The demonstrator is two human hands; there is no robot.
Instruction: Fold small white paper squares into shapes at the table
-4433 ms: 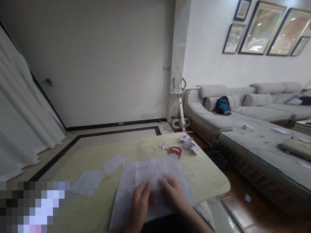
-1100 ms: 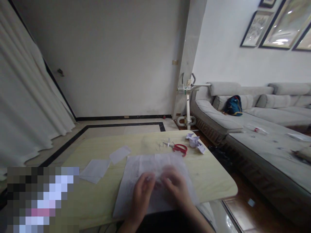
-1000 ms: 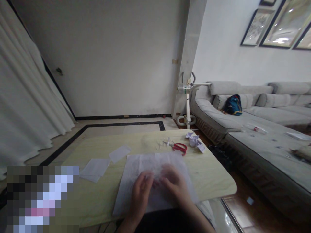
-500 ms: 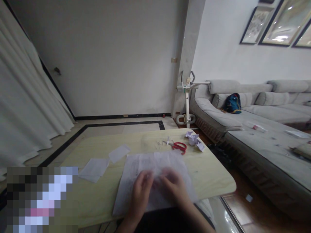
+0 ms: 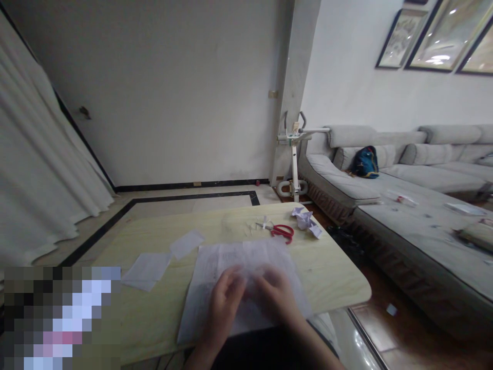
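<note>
A large white sheet of paper with faint print and fold lines [image 5: 204, 298] lies at the table's near side. Over its middle, my left hand [image 5: 226, 294] has its fingers curled and thumb pressed in, tips turned toward the other hand. My right hand [image 5: 274, 292] faces it, fingers bent and somewhat blurred. The fingertips almost meet; whatever is pinched between them is too small and smeared to make out. Red-handled scissors [image 5: 283, 233] rest just beyond the sheet, beside thin white paper scraps [image 5: 265, 222].
Crumpled or folded lilac paper pieces [image 5: 304, 219] sit at the far right corner of the wooden table [image 5: 335, 277]. To the left are smaller white paper pieces [image 5: 148, 270]. A grey sofa [image 5: 408, 226] runs along the right, near a white exercise machine [image 5: 295, 164].
Both hands stay over the sheet, their fingertips slightly closer together. The whole view has shifted a little; the scissors and papers keep their places on the table.
</note>
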